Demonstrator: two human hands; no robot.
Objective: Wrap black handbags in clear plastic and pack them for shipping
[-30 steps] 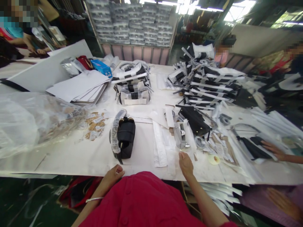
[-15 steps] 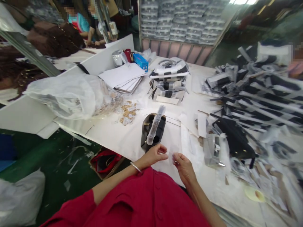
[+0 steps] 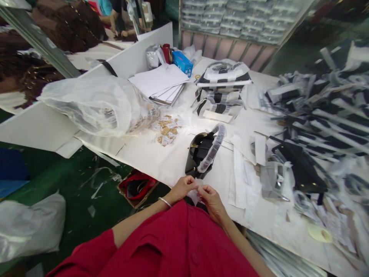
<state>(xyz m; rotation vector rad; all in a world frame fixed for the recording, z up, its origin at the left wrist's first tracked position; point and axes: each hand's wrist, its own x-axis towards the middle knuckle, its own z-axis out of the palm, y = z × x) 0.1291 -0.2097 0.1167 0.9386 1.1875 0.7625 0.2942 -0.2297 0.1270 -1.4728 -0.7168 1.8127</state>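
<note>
A small piece of thin, translucent plastic (image 3: 198,182) is pinched between my two hands near the table's front edge. My left hand (image 3: 183,187) grips it from one side, thumb and fingers pressed together. On the other side my right hand (image 3: 210,199) pinches it, fingers curled. Just beyond the hands stands an open-topped black handbag (image 3: 191,163), apart from them. Its raised handle (image 3: 213,151) is wrapped in clear plastic and leans right. Gold-coloured tags (image 3: 167,131) in small clear packets lie behind the handbag to the left.
A tape dispenser (image 3: 271,182) and a flat black bag (image 3: 302,169) lie to the right, with a yellowish tape roll (image 3: 319,233) nearer. Wrapped bags (image 3: 223,80) stand behind. A large plastic bag (image 3: 95,102) and white sheets (image 3: 161,80) are left. Another person's arm (image 3: 113,21) shows far back.
My hands have come together, and the left now grips the plastic as well as the right. The view has shifted, and the handbag's wrapped handle leans further right.
</note>
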